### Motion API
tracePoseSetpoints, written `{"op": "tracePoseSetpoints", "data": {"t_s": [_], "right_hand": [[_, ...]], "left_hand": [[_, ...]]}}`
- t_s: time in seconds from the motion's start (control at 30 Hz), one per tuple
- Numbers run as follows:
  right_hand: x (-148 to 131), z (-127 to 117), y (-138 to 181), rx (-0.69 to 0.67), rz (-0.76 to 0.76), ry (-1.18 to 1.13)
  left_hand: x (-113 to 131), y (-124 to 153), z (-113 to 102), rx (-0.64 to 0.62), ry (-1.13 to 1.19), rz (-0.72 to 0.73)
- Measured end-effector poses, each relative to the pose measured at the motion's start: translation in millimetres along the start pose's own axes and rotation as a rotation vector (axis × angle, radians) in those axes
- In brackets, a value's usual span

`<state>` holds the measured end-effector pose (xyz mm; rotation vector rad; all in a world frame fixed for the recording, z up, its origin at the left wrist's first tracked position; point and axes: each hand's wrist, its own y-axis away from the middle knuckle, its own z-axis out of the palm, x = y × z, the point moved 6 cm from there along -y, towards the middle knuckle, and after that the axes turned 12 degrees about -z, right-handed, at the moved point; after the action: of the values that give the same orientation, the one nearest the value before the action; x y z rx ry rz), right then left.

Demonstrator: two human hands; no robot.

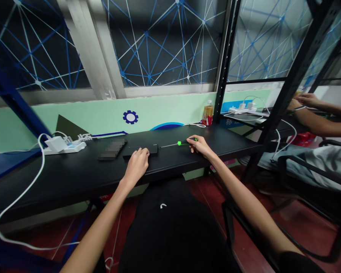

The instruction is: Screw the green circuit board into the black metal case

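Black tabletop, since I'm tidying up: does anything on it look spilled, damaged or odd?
No spill or damage shows. One oddity: the dark rectangular slab, left of the flat black box, looks pixelated, hiding its surface.

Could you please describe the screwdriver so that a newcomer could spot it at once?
Start at the long black desk below the windows, then find the person's right hand. That hand holds the screwdriver, its thin shaft pointing left toward the dark box under the left hand. Its bright green collar sets it apart from that dark box.
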<state>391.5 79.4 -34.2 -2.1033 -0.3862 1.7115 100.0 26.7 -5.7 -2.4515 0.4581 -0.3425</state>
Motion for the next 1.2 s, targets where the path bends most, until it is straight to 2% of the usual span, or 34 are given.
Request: {"op": "tracePoseSetpoints", "data": {"t_s": [1.2], "right_hand": [[-12.4, 6.5, 5.9, -0.020, -0.018, -0.003]], "left_hand": [[-3.9, 1.9, 3.4, -0.004, 0.017, -0.018]]}}
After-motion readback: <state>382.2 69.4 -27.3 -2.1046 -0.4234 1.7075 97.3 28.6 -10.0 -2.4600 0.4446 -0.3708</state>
